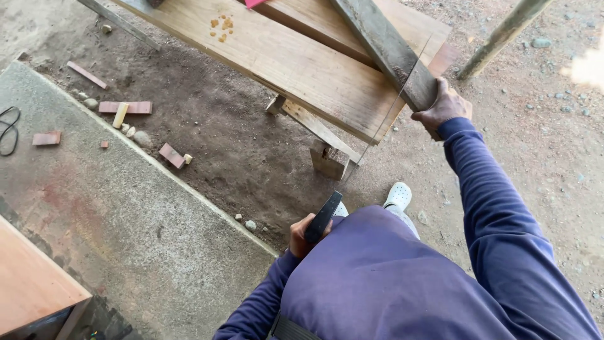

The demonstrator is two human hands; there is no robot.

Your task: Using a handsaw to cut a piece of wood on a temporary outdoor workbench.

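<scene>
We worked at the broad pale wooden plank surface [296, 63], where a weathered grey timber batten [384, 47] lay slanting across its end. Our right hand [443, 107] was clamped around the batten's near end, pinning it down. Our left hand [302, 236] was closed on the black handle of the thin-bladed handsaw [371, 135], whose blade met the batten. We judged that long, level strokes and a firm pin would keep the cut straight.

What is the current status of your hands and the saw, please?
Left hand gripping saw handle. Right hand pressing grey plank onto bench. Blade beside the plank end, nothing obstructing.
</scene>
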